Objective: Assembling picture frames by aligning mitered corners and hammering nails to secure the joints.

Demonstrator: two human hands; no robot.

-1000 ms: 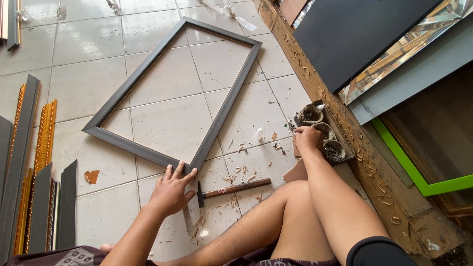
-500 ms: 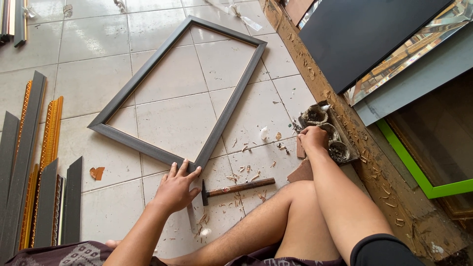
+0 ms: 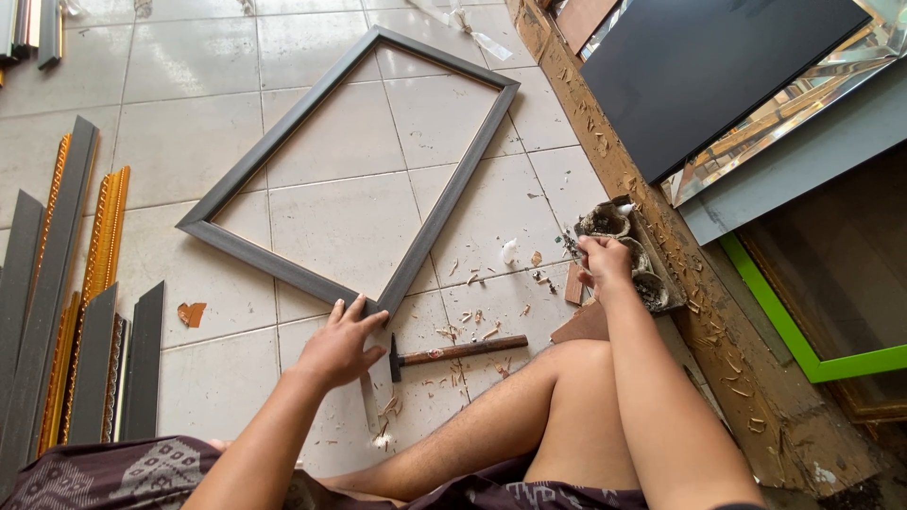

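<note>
A grey rectangular picture frame lies flat on the tiled floor. My left hand rests with spread fingers on its near corner. A hammer with a wooden handle lies just right of that hand, among wood chips. My right hand reaches into a tray of small round containers at the right, fingers pinched together; what they pinch is too small to see. My bare legs stretch toward the hammer.
Lengths of grey and gold frame moulding lie along the left. A worn wooden beam runs diagonally at the right, with a dark panel, mirrors and a green frame beyond it. An orange scrap lies on the tiles.
My left hand stays on the frame's near corner. My right hand stays at the tray of containers, shifted slightly within it.
</note>
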